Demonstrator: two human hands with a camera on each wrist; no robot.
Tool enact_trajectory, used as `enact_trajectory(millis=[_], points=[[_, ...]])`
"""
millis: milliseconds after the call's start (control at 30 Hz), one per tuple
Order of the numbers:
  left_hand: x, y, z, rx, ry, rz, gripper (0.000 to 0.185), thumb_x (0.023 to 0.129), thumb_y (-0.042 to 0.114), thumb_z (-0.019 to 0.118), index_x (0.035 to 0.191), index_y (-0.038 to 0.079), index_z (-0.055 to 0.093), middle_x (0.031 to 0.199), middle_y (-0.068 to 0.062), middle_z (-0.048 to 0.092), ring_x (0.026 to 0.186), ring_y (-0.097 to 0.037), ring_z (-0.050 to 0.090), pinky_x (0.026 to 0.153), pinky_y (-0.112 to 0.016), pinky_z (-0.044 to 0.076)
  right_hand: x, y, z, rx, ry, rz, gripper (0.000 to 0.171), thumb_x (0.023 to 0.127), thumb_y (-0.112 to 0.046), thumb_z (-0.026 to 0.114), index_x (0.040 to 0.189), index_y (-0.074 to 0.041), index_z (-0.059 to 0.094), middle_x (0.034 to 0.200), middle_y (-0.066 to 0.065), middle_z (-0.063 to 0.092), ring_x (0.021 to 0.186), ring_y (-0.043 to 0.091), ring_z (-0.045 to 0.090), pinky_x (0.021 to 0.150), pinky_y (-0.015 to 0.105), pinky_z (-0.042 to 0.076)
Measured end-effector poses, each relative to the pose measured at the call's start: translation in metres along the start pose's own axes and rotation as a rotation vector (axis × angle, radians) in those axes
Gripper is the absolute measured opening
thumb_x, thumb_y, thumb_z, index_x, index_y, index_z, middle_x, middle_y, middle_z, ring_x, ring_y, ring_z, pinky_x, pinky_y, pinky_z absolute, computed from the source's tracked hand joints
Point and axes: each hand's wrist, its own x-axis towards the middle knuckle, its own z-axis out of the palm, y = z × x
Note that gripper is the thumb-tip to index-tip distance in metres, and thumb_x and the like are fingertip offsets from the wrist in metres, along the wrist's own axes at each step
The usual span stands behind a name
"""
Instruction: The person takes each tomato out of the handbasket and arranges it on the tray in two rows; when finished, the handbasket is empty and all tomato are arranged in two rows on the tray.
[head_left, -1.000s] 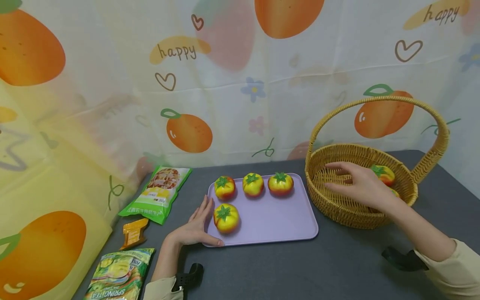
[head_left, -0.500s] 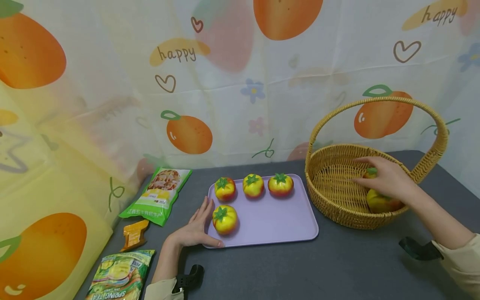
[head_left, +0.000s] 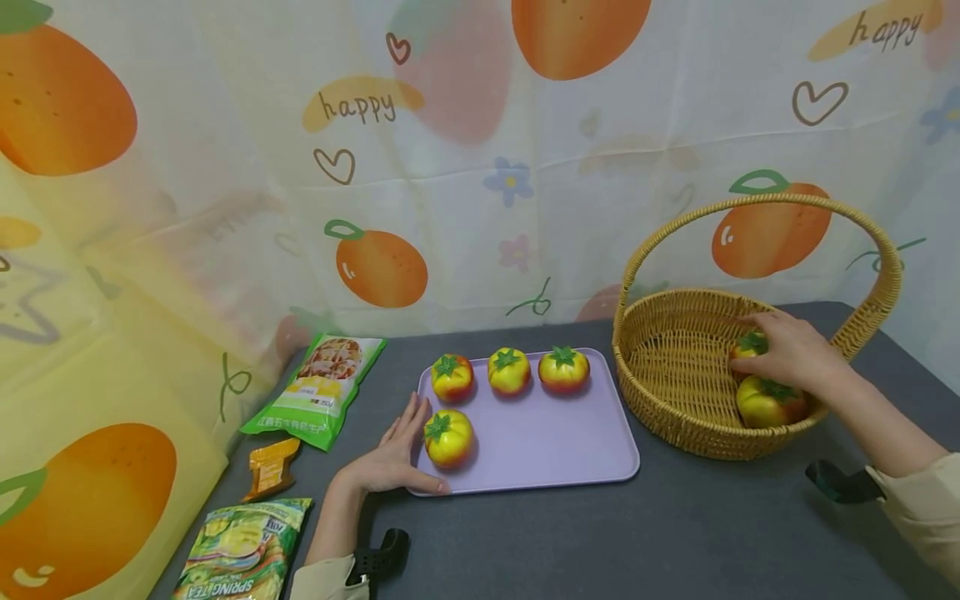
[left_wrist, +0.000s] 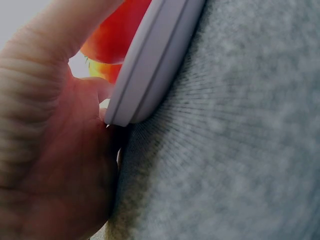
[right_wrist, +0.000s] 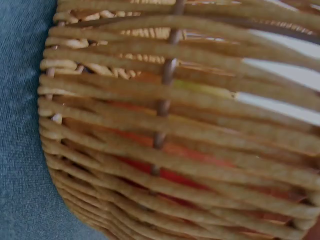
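Head view: our right hand [head_left: 791, 354] curls over a tomato [head_left: 750, 345] inside the basket [head_left: 675, 417] (a second lies just nearer us). Left hand [head_left: 393, 458], fingers straight, steadies the tray [head_left: 555, 433]. Pick-up step, we judge; next calls for lifting clear of the rim.

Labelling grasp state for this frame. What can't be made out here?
- Right hand grip on the far tomato in the wicker basket: head view, the hand's back covers the fingertips; right wrist view shows only weave.
- Left hand on the purple tray: left wrist view is too close and blurred; only the tray's corner shows.
- Text on the snack packets: too small.
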Motion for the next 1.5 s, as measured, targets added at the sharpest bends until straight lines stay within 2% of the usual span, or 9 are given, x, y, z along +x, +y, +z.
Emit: enact_trajectory(millis=[233,533,767,900,1100,1300,1500], points=[[0.0,-0.001,0.001,-0.009,0.003,0.006,0.126,0.07,0.045,0.083,0.158,0.016,-0.002,0.161,-0.01,-0.021,0.143,-0.048,-0.01,0.106,-0.073,0.001,0.005,0.007,0.001,-0.013,-0.029,0.019,0.072,0.084,-0.028,0.073,0.132,0.018,0.044,0.129,0.043,0.041,0.113,0.061,0.039,0.087,0.07,0.036],[0.0,0.0,0.001,-0.01,0.009,0.002,0.126,0.069,0.045,0.083,0.158,0.016,-0.002,0.161,-0.01,-0.02,0.143,-0.047,-0.01,0.107,-0.072,0.001,0.009,0.011,0.002,-0.043,-0.043,-0.011,0.068,0.082,-0.024,0.074,0.126,0.021,0.046,0.119,0.042,0.051,0.109,0.057,0.043,0.085,0.067,0.038],[0.0,0.002,-0.002,-0.015,0.009,-0.003,0.125,0.07,0.044,0.083,0.158,0.018,-0.002,0.161,-0.009,-0.02,0.143,-0.047,-0.01,0.105,-0.073,0.002,0.011,0.009,0.002,-0.061,-0.044,-0.004,0.075,0.082,-0.031,0.075,0.126,0.021,0.045,0.111,0.039,0.054,0.097,0.051,0.052,0.08,0.064,0.04],[0.0,0.002,-0.002,-0.006,0.011,-0.002,0.125,0.07,0.045,0.083,0.158,0.018,-0.001,0.161,-0.009,-0.02,0.144,-0.047,-0.009,0.106,-0.073,0.002,0.011,0.008,0.002,-0.048,-0.04,-0.001,0.075,0.081,-0.03,0.075,0.126,0.022,0.044,0.108,0.038,0.055,0.094,0.05,0.053,0.078,0.064,0.041],[0.001,0.0,0.001,-0.01,0.013,-0.013,0.126,0.069,0.045,0.084,0.158,0.018,-0.001,0.162,-0.008,-0.019,0.144,-0.046,-0.009,0.105,-0.074,0.002,0.01,0.006,0.005,-0.03,-0.02,-0.012,0.077,0.083,-0.034,0.075,0.128,0.02,0.045,0.113,0.038,0.055,0.101,0.053,0.051,0.085,0.067,0.037],[-0.001,0.0,0.002,-0.013,0.014,-0.013,0.125,0.069,0.044,0.084,0.158,0.018,-0.001,0.162,-0.008,-0.019,0.144,-0.046,-0.008,0.105,-0.074,0.003,0.007,-0.004,0.009,0.045,0.021,-0.038,0.081,0.083,-0.038,0.076,0.132,0.018,0.044,0.121,0.039,0.052,0.103,0.051,0.051,0.081,0.061,0.042],[0.0,-0.001,0.001,-0.007,0.008,-0.008,0.125,0.069,0.046,0.083,0.158,0.017,-0.001,0.161,-0.009,-0.019,0.144,-0.047,-0.009,0.106,-0.073,0.002,0.005,-0.018,0.012,0.092,0.049,-0.059,0.081,0.082,-0.04,0.076,0.134,0.014,0.045,0.121,0.037,0.053,0.1,0.045,0.054,0.077,0.056,0.044]])
